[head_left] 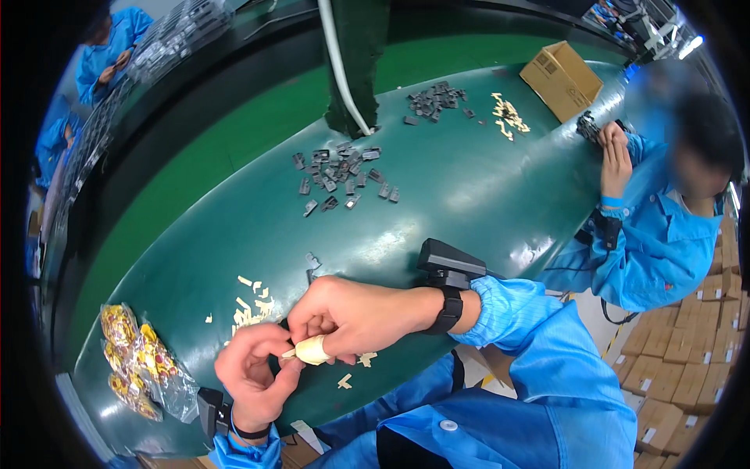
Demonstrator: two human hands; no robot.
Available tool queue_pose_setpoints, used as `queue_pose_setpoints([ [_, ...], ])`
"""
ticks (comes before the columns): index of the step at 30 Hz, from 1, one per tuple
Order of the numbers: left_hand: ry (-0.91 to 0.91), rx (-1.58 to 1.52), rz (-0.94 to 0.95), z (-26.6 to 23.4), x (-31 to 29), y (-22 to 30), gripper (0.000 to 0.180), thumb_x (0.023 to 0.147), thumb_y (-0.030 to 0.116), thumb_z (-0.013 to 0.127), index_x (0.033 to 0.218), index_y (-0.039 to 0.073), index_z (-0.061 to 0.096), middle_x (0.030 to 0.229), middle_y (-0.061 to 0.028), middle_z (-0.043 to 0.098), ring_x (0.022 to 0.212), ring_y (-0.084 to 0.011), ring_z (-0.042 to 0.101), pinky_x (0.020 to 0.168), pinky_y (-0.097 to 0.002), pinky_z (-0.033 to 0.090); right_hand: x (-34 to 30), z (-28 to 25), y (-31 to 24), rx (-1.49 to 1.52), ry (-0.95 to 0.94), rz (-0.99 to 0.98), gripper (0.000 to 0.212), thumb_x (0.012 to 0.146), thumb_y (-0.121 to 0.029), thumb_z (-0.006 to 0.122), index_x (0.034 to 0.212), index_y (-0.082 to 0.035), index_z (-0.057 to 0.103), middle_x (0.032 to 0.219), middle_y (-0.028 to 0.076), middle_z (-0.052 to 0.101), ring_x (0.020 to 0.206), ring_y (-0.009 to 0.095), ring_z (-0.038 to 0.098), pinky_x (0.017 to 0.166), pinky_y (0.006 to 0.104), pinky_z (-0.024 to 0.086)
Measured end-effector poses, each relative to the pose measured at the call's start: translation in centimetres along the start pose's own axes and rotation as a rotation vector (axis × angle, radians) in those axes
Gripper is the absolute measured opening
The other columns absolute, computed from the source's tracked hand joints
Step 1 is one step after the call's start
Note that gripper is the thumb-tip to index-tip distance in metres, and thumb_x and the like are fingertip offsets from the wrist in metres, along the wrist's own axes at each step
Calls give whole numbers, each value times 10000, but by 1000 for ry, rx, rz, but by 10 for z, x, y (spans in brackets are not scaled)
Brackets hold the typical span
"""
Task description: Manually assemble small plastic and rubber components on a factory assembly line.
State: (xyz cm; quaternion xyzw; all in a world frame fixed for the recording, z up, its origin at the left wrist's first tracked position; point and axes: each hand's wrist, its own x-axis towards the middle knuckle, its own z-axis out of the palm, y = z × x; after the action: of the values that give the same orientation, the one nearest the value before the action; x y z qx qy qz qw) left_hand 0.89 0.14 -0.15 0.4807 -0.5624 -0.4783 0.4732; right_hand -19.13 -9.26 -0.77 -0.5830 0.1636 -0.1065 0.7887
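Blue sleeves [539, 328] frame two bare hands meeting low over a green table [469, 195]. Left hand [251, 374] curls its fingers upward and pinches a small cream part [291, 353] at its tip, seemingly to keep it steady. Right hand [351, 316] comes in from the other side, fingers folded down over the same spot, its taped finger [314, 349] pressed against the part; the tape looks like protection for repeated fine handling. Both wrists carry black wristbands with small black boxes [445, 264].

Just beyond the left hand lies a scatter of cream pieces [251, 301], with a few more [355, 369] under the right hand, close enough to pick up without stretching. Further out from the hands sits a pile of dark grey clips [340, 176], and beyond that a second grey pile [437, 100] beside more cream bits [509, 116]. Off to the left of the left hand rests a clear bag of yellow items [137, 361].

Right of the right arm, another worker [664, 227] in blue handles a dark object, near a cardboard box [561, 78] on the table's far end.
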Motion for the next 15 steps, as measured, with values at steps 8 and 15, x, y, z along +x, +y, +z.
queue_pose_setpoints([
  [8,-51,-417,-225,-7,9,5,288,824,-111,617,1105,-93,557,787,-124,676,693,-132,635,653,-247,492,-6,6,1,140,130,44,149,900,18,655,1046,48,661,854,61,683,718,78,634,592,231,513],
  [15,-90,-456,-191,-12,6,1,312,842,-101,594,1150,-67,553,800,-91,666,738,-119,639,660,-233,462,-7,5,2,-33,170,-72,107,880,29,638,986,9,641,789,7,640,681,43,585,580,226,457],
])
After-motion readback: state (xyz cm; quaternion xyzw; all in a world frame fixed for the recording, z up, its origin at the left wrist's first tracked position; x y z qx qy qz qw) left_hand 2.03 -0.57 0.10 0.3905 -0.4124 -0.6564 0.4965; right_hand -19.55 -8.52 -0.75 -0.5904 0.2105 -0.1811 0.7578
